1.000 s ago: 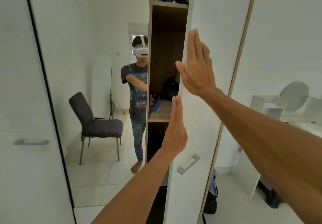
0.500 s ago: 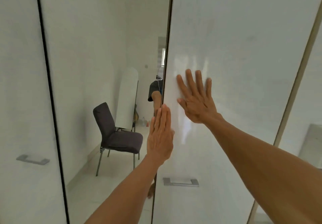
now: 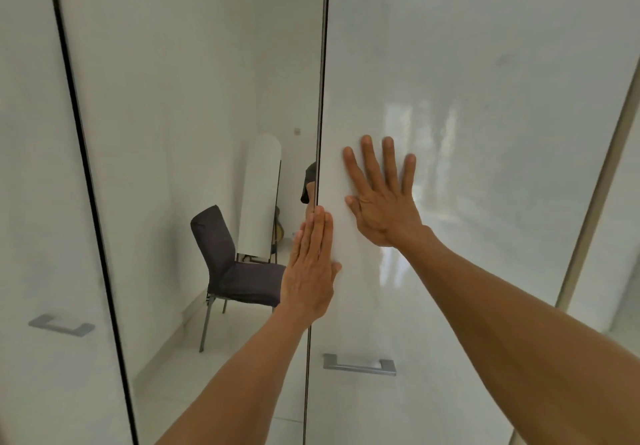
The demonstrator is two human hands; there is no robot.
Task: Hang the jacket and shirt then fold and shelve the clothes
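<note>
A glossy white wardrobe door fills the right half of the view and sits flush with the mirrored door to its left. My right hand presses flat on the white door with fingers spread. My left hand lies flat with fingers together across the seam between the two doors. Both hands hold nothing. No jacket, shirt or other clothes are visible; the wardrobe's inside is hidden.
A metal handle sits low on the white door, and another handle on the white panel at far left. The mirror reflects a dark grey chair, a white rounded board leaning on the wall, and a tiled floor.
The white door swung from ajar to shut, hiding the shelves and clothes inside. My right hand went from gripping its edge to pressing flat on its face; my left stayed at the seam.
</note>
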